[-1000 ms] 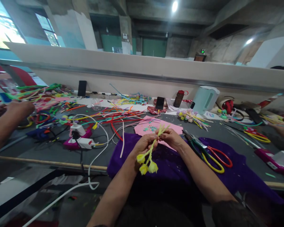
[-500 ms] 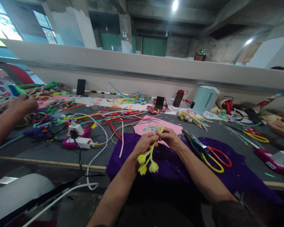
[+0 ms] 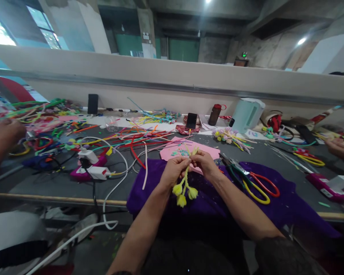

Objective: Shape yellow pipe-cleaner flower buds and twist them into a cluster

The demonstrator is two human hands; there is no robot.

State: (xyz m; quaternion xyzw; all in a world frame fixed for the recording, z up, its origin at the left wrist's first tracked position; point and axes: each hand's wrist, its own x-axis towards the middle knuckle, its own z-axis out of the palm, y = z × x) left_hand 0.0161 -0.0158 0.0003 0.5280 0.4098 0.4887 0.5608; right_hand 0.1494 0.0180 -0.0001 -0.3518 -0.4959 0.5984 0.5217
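Lying over the near table edge, a purple cloth is seen beneath both hands, with bare grey surface to its left. A yellow pipe-cleaner stem is pinched between the left hand and right hand, both closed on it above the cloth; three fuzzy buds hang below. No writing can be read.

A yellow-green pipe-cleaner sprig hangs upside down, three fuzzy yellow buds at its lower end, stem tips splayed upward above.
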